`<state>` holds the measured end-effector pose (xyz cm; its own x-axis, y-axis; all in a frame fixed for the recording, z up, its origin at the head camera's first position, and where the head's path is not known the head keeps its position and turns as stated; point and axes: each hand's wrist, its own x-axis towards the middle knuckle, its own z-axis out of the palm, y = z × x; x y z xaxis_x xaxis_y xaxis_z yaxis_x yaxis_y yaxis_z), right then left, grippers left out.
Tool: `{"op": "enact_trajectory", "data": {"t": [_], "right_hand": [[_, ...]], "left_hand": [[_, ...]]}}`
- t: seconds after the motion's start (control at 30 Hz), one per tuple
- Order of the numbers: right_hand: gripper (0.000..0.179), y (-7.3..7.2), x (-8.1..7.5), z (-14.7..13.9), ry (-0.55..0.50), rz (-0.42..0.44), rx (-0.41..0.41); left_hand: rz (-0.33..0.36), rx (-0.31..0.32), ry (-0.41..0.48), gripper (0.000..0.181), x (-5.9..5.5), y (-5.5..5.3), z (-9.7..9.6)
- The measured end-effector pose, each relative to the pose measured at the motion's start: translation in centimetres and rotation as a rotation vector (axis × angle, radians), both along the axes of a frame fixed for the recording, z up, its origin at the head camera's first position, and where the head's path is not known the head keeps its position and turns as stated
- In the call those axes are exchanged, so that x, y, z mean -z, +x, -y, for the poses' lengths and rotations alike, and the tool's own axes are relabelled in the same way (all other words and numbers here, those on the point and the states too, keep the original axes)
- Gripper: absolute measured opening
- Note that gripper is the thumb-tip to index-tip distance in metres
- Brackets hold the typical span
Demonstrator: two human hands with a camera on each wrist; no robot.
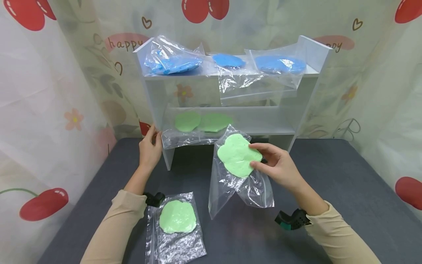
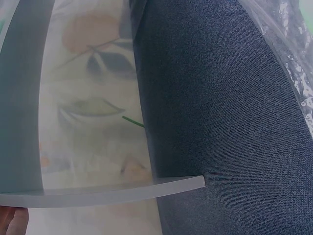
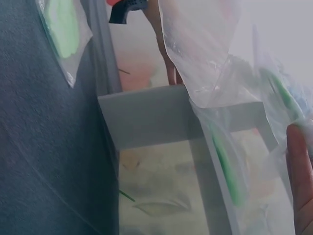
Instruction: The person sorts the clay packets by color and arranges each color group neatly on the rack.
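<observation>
My right hand [image 1: 278,163] pinches a flat, light green flower-shaped piece in a clear plastic bag [image 1: 219,194] by its right edge. The bag hangs in front of the lower board of a white shelf [image 1: 263,119]. At the shelf's left side panel, my left hand [image 1: 150,150] touches the outer face with its fingertips. In the left wrist view only a bit of the fingers [image 2: 18,223] shows beside the panel. On the lower board lies a clear bag with two green pieces [image 1: 188,121], its front part hanging over the edge.
Another bagged green piece [image 1: 177,216] lies on the dark table [image 1: 329,205] near my left forearm. Blue pieces [image 1: 280,64], some in clear bags, lie on the upper board; one bag droops over its front edge. Printed curtains [image 1: 66,91] enclose the table's back and sides.
</observation>
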<state>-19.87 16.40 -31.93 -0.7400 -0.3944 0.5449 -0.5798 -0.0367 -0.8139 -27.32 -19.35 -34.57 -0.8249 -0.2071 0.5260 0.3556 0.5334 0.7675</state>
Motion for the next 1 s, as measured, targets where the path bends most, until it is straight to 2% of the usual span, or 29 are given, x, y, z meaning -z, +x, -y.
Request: {"op": "enact_trajectory", "data": {"t": [0.23,0.43,0.77,1.0], "right_hand": [[0.041,-0.5,-0.6,-0.6,-0.036,-0.004,0.072],[0.042,-1.2,-0.8,-1.0,-0.107,-0.011,0.091],[0.040,-1.8,-0.9,-1.8,-0.116,0.064,0.197],[0.040,-2.5,-1.1,-2.0,-0.146,0.092,0.224]], "left_hand": [[0.009,0.001,0.001,0.045,0.0,0.1,0.0],[0.013,0.008,0.003,0.046,-0.1,0.1,0.0],[0.028,0.010,0.004,0.047,-0.1,0.1,0.1],[0.030,0.011,0.003,0.046,-0.1,0.1,0.0]]}}
